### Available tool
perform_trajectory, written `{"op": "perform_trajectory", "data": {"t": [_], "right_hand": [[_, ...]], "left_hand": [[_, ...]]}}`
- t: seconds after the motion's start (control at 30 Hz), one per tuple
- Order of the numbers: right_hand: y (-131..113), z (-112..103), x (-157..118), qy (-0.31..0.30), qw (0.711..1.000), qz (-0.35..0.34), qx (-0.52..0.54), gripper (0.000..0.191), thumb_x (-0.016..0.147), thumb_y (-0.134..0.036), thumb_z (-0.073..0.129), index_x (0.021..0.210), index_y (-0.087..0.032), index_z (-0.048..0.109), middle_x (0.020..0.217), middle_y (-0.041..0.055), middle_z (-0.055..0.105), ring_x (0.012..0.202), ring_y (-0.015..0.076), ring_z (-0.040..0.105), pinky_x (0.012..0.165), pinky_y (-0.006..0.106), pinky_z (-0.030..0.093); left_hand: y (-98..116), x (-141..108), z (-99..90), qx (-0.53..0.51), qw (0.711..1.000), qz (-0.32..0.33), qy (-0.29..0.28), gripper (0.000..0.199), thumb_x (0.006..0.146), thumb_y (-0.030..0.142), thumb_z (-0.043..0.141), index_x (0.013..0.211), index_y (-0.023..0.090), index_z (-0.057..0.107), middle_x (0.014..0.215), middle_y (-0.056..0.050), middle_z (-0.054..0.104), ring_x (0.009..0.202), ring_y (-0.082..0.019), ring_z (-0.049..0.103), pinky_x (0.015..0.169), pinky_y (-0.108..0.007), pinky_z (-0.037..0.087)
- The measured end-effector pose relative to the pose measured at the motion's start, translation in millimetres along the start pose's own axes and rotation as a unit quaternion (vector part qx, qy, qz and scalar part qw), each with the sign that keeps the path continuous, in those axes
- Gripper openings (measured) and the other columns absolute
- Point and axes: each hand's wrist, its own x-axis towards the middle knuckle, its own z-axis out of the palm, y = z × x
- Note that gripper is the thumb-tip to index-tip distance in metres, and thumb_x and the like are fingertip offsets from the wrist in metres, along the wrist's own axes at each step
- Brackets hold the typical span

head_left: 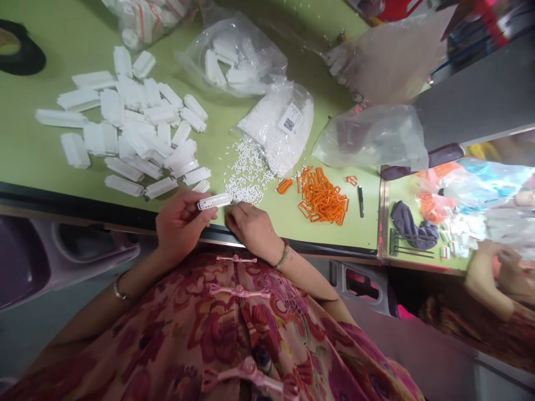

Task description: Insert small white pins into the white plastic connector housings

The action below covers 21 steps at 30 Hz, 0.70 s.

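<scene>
Left grip [180, 224]: clenched on a white plastic connector housing [214, 201], held over the desk [292, 223] edge. Right grip [251, 228]: curled, whether it holds anything impossible to tell, just beside the housing's end, with a spill of loose white pins [246, 181] directly ahead. Beyond the left grip lie more white housings [137, 128]; orange plastic clips [321, 195] sit past the right grip.

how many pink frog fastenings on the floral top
3 pink frog fastenings: one topmost, one just below it, one at the picture's bottom edge; more may lie out of view.
</scene>
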Motion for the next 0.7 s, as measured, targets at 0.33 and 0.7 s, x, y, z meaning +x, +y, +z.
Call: {"op": "perform_trajectory", "data": {"t": [0.33,0.7], "right_hand": [[1.1,-25.7,-2.1,0.149,0.952,0.006,0.268,0.014,0.103,-0.033,0.071,0.096,-0.022,0.075,0.078,-0.0013,0.062,0.070,0.0145,0.052,0.069,0.030,0.048],[-5.5,-19.4,3.3,0.125,0.968,-0.017,0.215,0.010,0.103,-0.024,0.066,0.095,-0.022,0.071,0.083,0.0006,0.063,0.077,0.0165,0.056,0.073,0.031,0.049]], "left_hand": [[-7.2,-2.8,0.6,0.078,0.993,0.058,-0.059,0.016,0.090,0.031,0.081,0.104,0.023,0.078,0.100,-0.002,0.077,0.072,-0.015,0.074,0.064,-0.027,0.062],[-6.7,-2.9,0.2,0.146,0.982,0.100,-0.068,0.015,0.093,0.030,0.076,0.105,0.021,0.080,0.099,-0.003,0.078,0.074,-0.014,0.069,0.070,-0.025,0.059]]}}
